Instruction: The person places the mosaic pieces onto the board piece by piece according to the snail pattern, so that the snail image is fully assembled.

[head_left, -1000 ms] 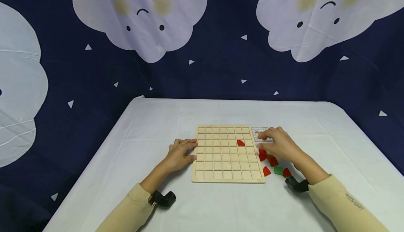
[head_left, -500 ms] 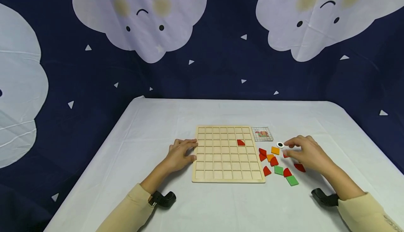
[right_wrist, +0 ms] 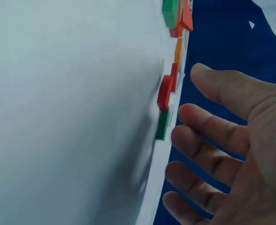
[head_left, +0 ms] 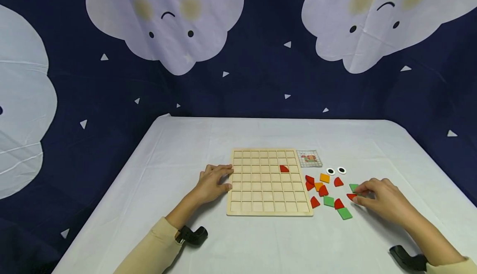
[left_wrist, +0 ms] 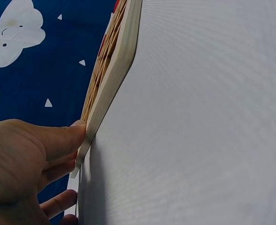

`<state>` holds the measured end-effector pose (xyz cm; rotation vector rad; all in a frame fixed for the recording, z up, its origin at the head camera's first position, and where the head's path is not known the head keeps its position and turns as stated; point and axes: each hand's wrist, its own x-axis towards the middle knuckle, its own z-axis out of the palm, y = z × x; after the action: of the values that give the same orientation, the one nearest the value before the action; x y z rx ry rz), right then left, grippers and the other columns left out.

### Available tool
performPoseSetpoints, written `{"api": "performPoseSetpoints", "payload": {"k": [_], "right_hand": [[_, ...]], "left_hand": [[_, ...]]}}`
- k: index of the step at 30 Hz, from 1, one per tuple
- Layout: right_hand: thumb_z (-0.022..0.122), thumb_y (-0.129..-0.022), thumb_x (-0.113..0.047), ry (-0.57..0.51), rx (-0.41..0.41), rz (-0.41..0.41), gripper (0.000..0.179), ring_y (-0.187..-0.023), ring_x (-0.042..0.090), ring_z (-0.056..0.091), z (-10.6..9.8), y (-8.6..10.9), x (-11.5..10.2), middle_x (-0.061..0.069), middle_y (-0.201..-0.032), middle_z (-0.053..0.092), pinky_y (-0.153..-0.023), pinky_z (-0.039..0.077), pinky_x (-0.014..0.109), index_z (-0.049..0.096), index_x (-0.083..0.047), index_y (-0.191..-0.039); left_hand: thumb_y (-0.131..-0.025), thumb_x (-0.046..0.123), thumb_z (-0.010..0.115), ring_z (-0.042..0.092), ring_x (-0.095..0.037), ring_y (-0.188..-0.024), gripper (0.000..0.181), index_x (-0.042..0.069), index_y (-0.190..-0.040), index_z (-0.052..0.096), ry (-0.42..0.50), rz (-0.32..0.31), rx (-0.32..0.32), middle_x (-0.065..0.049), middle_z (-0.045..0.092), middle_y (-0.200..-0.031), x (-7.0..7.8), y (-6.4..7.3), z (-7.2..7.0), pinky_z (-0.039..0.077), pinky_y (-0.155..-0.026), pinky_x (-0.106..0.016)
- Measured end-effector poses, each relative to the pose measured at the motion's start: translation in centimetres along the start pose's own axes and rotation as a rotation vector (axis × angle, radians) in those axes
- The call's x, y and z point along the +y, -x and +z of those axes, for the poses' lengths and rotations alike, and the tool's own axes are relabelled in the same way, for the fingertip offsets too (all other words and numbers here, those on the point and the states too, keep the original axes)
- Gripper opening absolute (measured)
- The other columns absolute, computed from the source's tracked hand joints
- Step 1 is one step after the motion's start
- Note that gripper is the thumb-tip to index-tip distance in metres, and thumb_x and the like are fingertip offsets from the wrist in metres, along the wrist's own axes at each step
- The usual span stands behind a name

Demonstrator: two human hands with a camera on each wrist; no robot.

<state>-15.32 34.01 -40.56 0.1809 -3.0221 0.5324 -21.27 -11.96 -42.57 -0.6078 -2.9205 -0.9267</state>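
A wooden grid board (head_left: pixel 266 186) lies flat on the table, with one red quarter-round piece (head_left: pixel 284 169) in a square at its right. My left hand (head_left: pixel 212 185) rests at the board's left edge; its thumb (left_wrist: pixel 65 139) touches that edge in the left wrist view. To the right, my right hand (head_left: pixel 387 203) hovers low over a red rounded piece (head_left: pixel 350 197) and a green piece (head_left: pixel 353 187). The right wrist view shows its thumb and fingers apart, with a gap between them and the red piece (right_wrist: pixel 164 93). Nothing appears held in it.
Loose red, orange and green pieces, such as an orange square (head_left: pixel 324 178) and a green one (head_left: pixel 345 213), lie between board and right hand. Two round eye pieces (head_left: pixel 330 171) sit behind them. A small printed pattern card (head_left: pixel 309 158) lies at the board's far right corner.
My right hand has moved right and toward me, from over the card, past the eye pieces, to the red and green pieces at the right. The left hand stays at the board's edge.
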Motion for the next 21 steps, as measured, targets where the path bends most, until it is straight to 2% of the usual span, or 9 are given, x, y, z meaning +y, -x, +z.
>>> {"api": "performPoseSetpoints", "payload": {"k": [5, 13, 21], "right_hand": [[0.077, -0.073, -0.034, 0.024, -0.033, 0.018, 0.029, -0.080, 0.020, 0.044, 0.2, 0.4, 0.5, -0.002, -0.080, 0.060, -0.066, 0.028, 0.031, 0.069, -0.010, -0.089], [0.078, -0.072, -0.034, 0.032, -0.041, -0.027, 0.033, -0.081, 0.019, 0.042, 0.8, -0.1, -0.1, -0.001, -0.083, 0.059, -0.067, 0.028, 0.031, 0.071, -0.010, -0.094], [0.077, -0.073, -0.024, 0.041, -0.019, -0.083, 0.020, -0.079, 0.017, 0.040, 1.3, -0.4, -0.6, -0.004, -0.079, 0.055, -0.068, 0.027, 0.033, 0.069, -0.014, -0.089]], "left_hand": [[-0.083, 0.023, 0.070, 0.042, -0.025, -0.117, 0.046, 0.013, -0.127, 0.060, -0.003, 0.001, 0.003, 0.002, 0.052, -0.140, 0.0, 0.0, 0.0, 0.029, -0.086, -0.041], [-0.082, 0.022, 0.071, 0.043, -0.025, -0.116, 0.047, 0.012, -0.127, 0.060, -0.001, 0.003, 0.008, 0.002, 0.052, -0.140, 0.0, 0.1, 0.1, 0.029, -0.086, -0.040], [-0.083, 0.022, 0.071, 0.043, -0.024, -0.116, 0.046, 0.013, -0.127, 0.060, -0.002, -0.001, 0.009, 0.002, 0.052, -0.140, 0.0, 0.1, 0.0, 0.029, -0.085, -0.040]]}}
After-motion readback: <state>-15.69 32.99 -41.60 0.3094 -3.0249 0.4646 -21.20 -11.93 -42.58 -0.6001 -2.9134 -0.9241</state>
